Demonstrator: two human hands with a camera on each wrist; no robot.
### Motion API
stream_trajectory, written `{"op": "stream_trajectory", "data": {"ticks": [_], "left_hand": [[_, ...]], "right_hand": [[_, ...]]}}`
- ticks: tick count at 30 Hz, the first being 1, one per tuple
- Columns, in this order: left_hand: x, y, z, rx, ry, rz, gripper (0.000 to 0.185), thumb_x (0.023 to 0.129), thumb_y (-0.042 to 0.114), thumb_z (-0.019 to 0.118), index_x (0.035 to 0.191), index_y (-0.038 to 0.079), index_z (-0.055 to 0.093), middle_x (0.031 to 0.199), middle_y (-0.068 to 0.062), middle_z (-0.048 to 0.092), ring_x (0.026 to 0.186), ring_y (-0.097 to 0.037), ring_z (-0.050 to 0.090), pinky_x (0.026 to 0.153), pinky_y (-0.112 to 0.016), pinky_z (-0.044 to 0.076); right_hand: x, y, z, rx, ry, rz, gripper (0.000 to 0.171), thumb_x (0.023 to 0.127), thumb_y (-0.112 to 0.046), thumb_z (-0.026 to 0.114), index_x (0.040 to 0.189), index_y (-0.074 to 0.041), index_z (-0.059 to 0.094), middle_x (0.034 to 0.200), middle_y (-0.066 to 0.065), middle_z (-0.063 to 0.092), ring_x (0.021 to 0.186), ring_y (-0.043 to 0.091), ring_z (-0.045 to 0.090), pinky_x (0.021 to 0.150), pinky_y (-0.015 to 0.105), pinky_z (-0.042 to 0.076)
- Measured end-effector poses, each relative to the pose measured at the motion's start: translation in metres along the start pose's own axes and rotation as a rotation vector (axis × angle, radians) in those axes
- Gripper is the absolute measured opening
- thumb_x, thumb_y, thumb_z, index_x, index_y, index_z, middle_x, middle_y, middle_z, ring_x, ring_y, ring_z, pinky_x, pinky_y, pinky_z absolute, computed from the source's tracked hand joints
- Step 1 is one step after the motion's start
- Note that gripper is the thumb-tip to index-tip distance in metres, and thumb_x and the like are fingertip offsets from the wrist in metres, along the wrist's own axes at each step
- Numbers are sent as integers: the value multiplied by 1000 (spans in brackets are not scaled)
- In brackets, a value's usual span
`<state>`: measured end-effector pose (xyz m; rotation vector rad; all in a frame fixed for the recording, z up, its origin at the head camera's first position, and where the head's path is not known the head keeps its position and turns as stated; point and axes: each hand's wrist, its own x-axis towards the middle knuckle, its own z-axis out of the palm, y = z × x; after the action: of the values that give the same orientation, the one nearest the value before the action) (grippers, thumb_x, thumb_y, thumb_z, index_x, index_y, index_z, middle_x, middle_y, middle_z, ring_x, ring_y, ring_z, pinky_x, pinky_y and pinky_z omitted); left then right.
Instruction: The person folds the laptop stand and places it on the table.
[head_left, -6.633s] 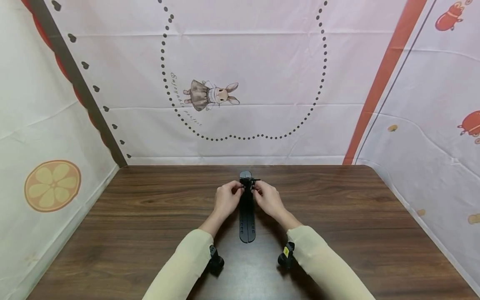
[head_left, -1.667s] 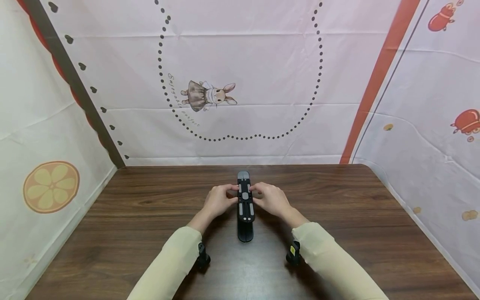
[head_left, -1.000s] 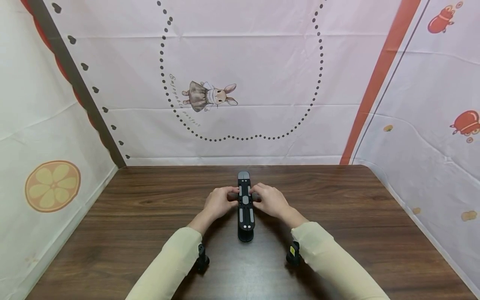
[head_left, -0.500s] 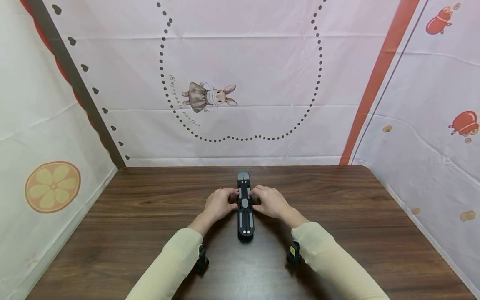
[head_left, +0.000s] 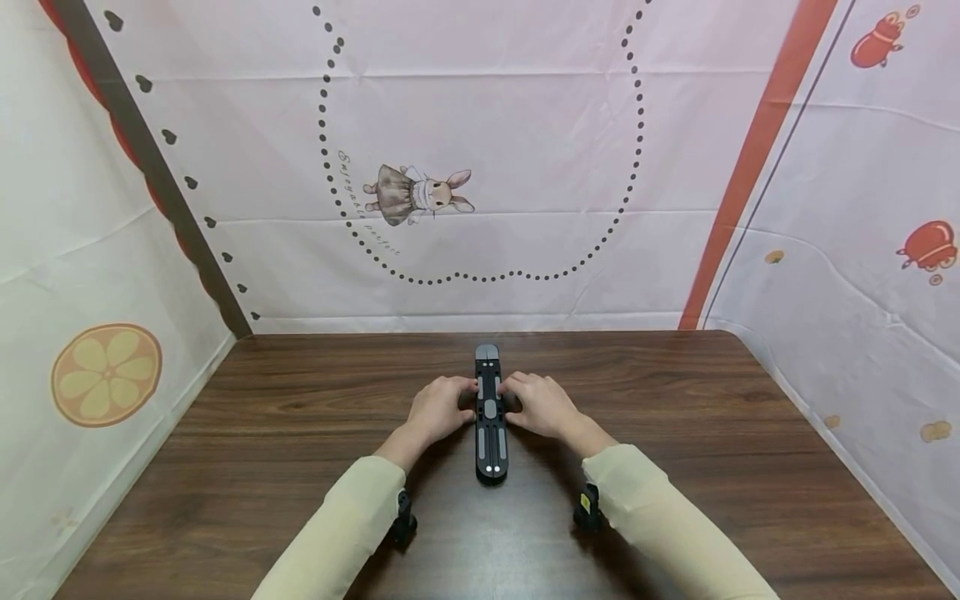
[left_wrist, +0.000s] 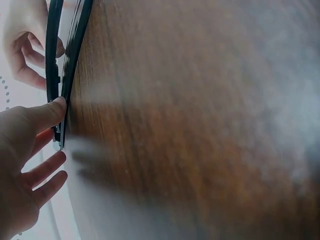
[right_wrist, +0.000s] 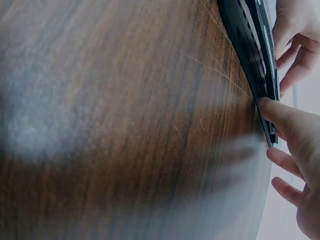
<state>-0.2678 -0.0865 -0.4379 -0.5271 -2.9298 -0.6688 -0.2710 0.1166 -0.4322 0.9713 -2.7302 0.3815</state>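
A long black folding stand (head_left: 488,421) with grey pads lies flat in the middle of the wooden table (head_left: 675,433), pointing away from me. My left hand (head_left: 438,408) holds its left side and my right hand (head_left: 538,404) its right side, fingers curled at the edges near the far half. In the left wrist view the stand (left_wrist: 76,55) is edge-on and my left thumb (left_wrist: 50,110) presses its side, the other fingers free. In the right wrist view my right hand (right_wrist: 300,145) has its thumb against the stand (right_wrist: 249,45).
Printed cloth walls (head_left: 487,167) close in the table at the back, left and right. Small black wrist cameras (head_left: 405,521) hang under both cream sleeves. Bare wood stretches to either side of the hands.
Since 6.6 s ago the stand's upper part has come down flat, grey pads now facing up. Both hands slid slightly nearer along it; in the last half second almost nothing moved.
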Motion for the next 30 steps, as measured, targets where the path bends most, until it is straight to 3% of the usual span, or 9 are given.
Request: {"op": "stream_trajectory", "data": {"ticks": [8,18,24,30], "left_hand": [[-1,-3,-1,11,-38,41,48,76,24,76,121,16,61,120,3,62,108,-20,56,89,-40,46],[1,-5,-3,7,-83,91,41,81,28,70,119,15,62,128,4,57,112,-21,54,93,-41,43],[0,-3,-2,9,-84,92,38,84,30,67,118,14,63,128,4,57,112,-21,54,95,-41,43],[-4,-1,-5,54,-75,104,39,85,32,65,120,14,61,127,1,58,112,-23,53,95,-43,42]], "right_hand": [[-1,0,-1,-36,-18,-20,35,76,-26,75,107,-15,64,109,1,62,95,21,61,77,43,49],[-2,2,-9,12,-92,8,34,83,-33,67,111,-14,64,115,3,61,103,23,59,80,46,47],[-4,1,-7,-12,-64,2,33,82,-33,68,109,-13,64,111,3,62,98,23,60,75,44,48],[-5,0,-8,20,-78,8,36,84,-29,67,114,-11,62,114,5,62,102,25,60,80,47,48]]}}
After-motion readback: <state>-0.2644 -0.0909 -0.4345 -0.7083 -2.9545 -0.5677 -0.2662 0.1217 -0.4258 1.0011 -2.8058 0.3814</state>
